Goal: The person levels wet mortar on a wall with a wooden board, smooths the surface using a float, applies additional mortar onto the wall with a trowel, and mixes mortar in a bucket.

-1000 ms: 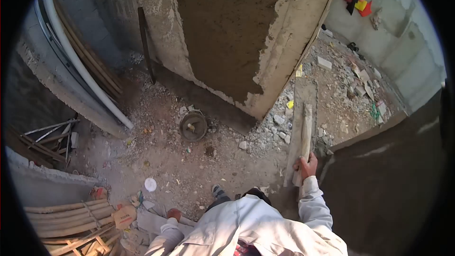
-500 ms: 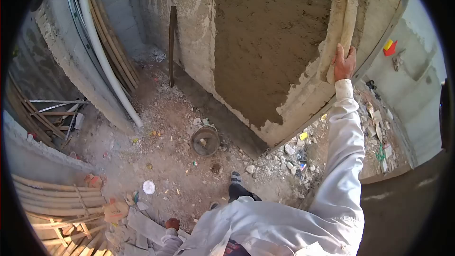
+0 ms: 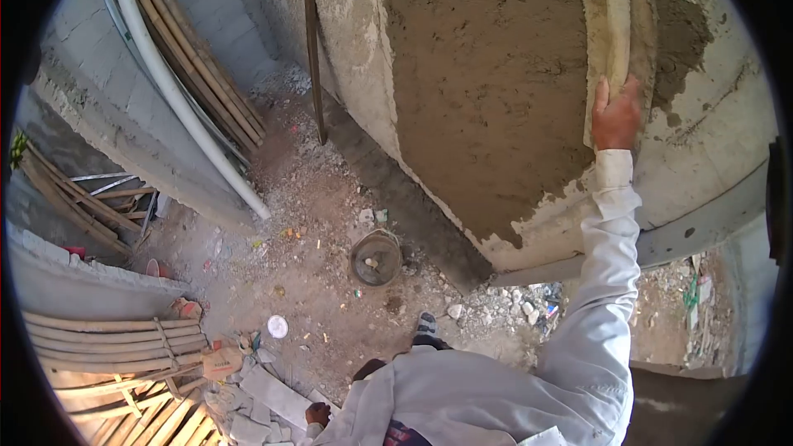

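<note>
At the upper right, my right hand [image 3: 617, 120] is wrapped round the lower part of a long wooden float [image 3: 616, 21], which lies against the wall by the edge of the wet, dark plaster [image 3: 487, 74]. More dark plaster shows to the right of the float. Low down and left of my body hangs my left hand [image 3: 317, 414], small in view, its fingers curled; whether it holds anything is too small to tell.
A round bucket [image 3: 377, 258] stands on the rubble-strewn floor, near a dark upright bar [image 3: 315, 70] leaning on the wall. White pipe [image 3: 178, 103] and poles lean at the left. Stacked bamboo poles [image 3: 107, 339] lie lower left, near a white lid [image 3: 277, 326].
My right hand has gone from low at the right up to the wall, carrying the float, then slightly further right. The view has shifted. My left hand stays low by my side.
</note>
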Tool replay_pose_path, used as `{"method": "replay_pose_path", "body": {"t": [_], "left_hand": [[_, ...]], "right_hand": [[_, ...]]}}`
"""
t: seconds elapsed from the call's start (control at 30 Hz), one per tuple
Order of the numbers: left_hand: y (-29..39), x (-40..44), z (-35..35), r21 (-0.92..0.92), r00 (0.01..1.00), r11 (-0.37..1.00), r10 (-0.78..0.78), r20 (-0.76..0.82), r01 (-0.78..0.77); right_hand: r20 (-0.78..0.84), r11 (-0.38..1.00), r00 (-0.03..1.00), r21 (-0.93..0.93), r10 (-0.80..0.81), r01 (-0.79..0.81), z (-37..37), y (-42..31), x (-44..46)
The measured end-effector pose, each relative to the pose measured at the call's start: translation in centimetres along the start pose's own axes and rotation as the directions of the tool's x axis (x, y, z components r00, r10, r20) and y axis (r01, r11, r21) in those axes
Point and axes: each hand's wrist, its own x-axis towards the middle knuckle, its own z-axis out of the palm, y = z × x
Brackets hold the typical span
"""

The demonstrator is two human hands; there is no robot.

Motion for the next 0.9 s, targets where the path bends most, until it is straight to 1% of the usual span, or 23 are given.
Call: {"method": "replay_pose_path", "body": {"t": [0.07,0.1,0.17,0.23,0.27,0.3,0.4,0.43,0.47,0.5,0.53,0.57,0.67,0.77,0.83,0.87,0.9], "left_hand": [[1.5,1.7,-0.2,-0.016,0.997,0.997,0.069,-0.027,-0.069],[2.2,2.7,-0.3,-0.043,0.999,0.998,0.04,-0.038,-0.041],[3.4,5.3,-0.8,-0.092,0.999,0.996,-0.013,-0.052,0.008],[3.3,8.1,-2.1,-0.137,0.997,0.991,-0.02,-0.07,0.01],[3.0,9.4,-2.8,-0.162,0.997,0.987,-0.025,-0.076,0.012],[2.6,10.7,-3.5,-0.132,0.992,0.99,0.036,-0.121,-0.052],[-0.3,14.5,-6.0,-0.161,0.992,0.984,0.065,-0.107,-0.081],[0.1,14.6,-6.8,-0.254,0.992,0.967,-0.01,-0.122,-0.022],[0.0,14.7,-7.6,-0.338,0.992,0.94,-0.085,-0.097,0.048],[-0.1,14.4,-8.5,-0.256,0.991,0.967,-0.03,-0.133,-0.005],[-0.7,14.5,-9.9,-0.181,0.998,0.983,-0.019,-0.067,0.006],[-1.3,15.1,-11.2,-0.11,0.999,0.994,-0.02,-0.036,0.016],[-1.9,17.6,-15.9,0.062,0.996,0.995,-0.083,-0.013,0.084],[-1.2,23.9,-23.1,0.187,0.992,0.977,-0.081,-0.095,0.098],[-0.3,30.4,-28.8,0.261,0.974,0.961,-0.032,-0.224,0.091],[0.9,34.7,-31.7,0.295,0.952,0.953,0.026,-0.306,0.068],[2.4,39.2,-34.5,0.307,0.916,0.951,0.098,-0.388,0.028]], "right_hand": [[0.053,0.996,0.995,-0.035,-0.083,0.085,2.7,0.2,-1.0],[0.075,0.99,0.989,-0.054,-0.125,0.13,4.2,0.2,-1.5],[0.198,0.982,0.97,-0.089,-0.144,0.164,7.2,-0.6,-3.0],[0.351,0.972,0.927,-0.14,-0.13,0.189,10.1,-1.8,-5.5],[0.436,0.964,0.893,-0.171,-0.111,0.204,11.4,-2.5,-6.8],[0.519,0.953,0.85,-0.202,-0.09,0.224,12.9,-3.0,-8.1],[0.677,0.924,0.728,-0.201,-0.109,0.325,18.3,-3.2,-12.8],[0.723,0.905,0.681,-0.208,-0.114,0.371,20.2,-2.8,-14.5],[0.772,0.901,0.625,-0.184,-0.114,0.392,21.8,-2.2,-16.3],[0.815,0.898,0.567,-0.156,-0.119,0.412,23.0,-1.9,-17.8],[0.852,0.891,0.515,-0.157,-0.095,0.425,23.6,-2.2,-19.3],[0.883,0.887,0.464,-0.155,-0.074,0.436,23.9,-3.4,-20.1],[0.89,0.925,0.455,-0.201,0.033,0.324,22.1,-9.7,-20.9],[0.807,0.985,0.583,-0.162,0.093,0.066,22.5,-16.6,-20.4],[0.658,0.992,0.742,-0.075,0.128,-0.104,22.9,-21.8,-19.4],[0.564,0.984,0.811,-0.012,0.153,-0.177,23.7,-24.6,-18.2],[0.485,0.975,0.857,0.038,0.173,-0.218,24.3,-27.2,-17.0]]}}
